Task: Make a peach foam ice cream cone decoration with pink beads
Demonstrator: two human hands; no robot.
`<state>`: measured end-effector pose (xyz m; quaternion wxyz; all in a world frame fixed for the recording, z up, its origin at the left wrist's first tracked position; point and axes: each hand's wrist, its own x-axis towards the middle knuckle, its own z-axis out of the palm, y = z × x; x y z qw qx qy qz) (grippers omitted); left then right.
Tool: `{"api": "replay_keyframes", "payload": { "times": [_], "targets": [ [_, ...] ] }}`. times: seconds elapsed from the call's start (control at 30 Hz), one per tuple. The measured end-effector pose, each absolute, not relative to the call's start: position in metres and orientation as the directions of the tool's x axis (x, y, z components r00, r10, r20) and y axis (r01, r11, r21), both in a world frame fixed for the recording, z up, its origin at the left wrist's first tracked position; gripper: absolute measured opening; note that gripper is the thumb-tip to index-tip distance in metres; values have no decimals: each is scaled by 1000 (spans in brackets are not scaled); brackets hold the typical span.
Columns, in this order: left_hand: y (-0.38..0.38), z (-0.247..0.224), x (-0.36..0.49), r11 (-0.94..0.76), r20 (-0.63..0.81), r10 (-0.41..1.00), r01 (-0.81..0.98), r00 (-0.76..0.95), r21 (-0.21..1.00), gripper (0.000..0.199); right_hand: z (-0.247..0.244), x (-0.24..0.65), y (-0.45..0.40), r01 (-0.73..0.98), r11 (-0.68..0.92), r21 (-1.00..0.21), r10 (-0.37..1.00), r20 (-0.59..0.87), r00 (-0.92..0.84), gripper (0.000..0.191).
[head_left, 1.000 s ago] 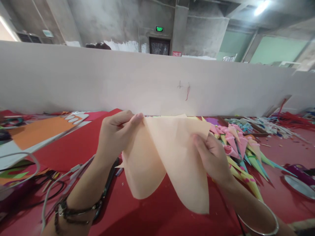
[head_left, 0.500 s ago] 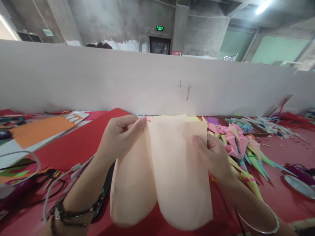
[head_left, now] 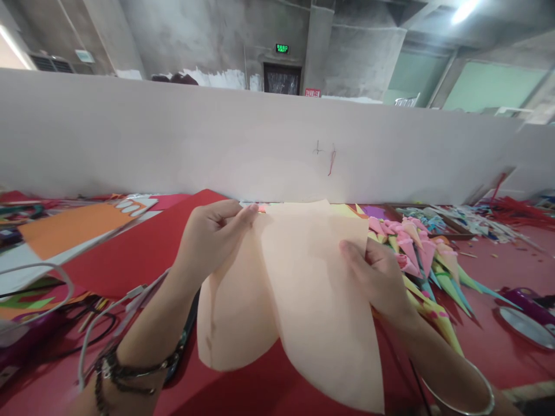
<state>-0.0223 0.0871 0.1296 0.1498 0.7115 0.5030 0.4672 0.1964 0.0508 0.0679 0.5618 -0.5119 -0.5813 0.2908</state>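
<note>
A large cream sheet (head_left: 312, 289) with two rounded lower lobes hangs between my hands over the red table. My left hand (head_left: 217, 237) pinches its upper left part between thumb and fingers. At its right edge, my right hand (head_left: 375, 274) grips the sheet, thumb in front and fingers behind. A crease runs down between the lobes. The right lobe reaches lower than the left one, down to the bottom of the view. Behind the sheet's top edge, more pale paper shows.
Red sheets (head_left: 130, 254) and an orange sheet (head_left: 78, 228) lie at the left, near white cables (head_left: 93, 326). Pink and green paper cones (head_left: 422, 248) are piled at the right, beside a tray of scraps (head_left: 455, 231). A white partition (head_left: 217, 144) stands behind.
The left lobe has risen and its bottom edge sits higher. The right lobe has swung down and to the right. Both hands keep their hold, nearly in place.
</note>
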Motion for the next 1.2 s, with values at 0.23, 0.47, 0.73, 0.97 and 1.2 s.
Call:
{"api": "replay_keyframes", "payload": {
  "times": [0.23, 0.47, 0.73, 0.97, 1.2],
  "targets": [
    [91, 122, -24, -475, 554, 829, 619, 76, 625, 39, 62, 197, 51, 328, 316, -890, 908, 384, 166, 31],
    [97, 111, -26, -468, 561, 823, 663, 87, 584, 39, 53, 196, 51, 329, 257, -909, 935, 320, 152, 33],
    [100, 105, -27, -445, 554, 829, 690, 75, 571, 39, 47, 196, 53, 324, 217, -921, 956, 267, 119, 33],
    [100, 105, -27, -447, 565, 821, 706, 81, 549, 35, 42, 196, 52, 321, 188, -928, 960, 243, 141, 33],
    [95, 114, -43, -427, 476, 870, 683, 131, 592, 29, 41, 201, 51, 314, 197, -929, 934, 275, 229, 32]
  ]
}}
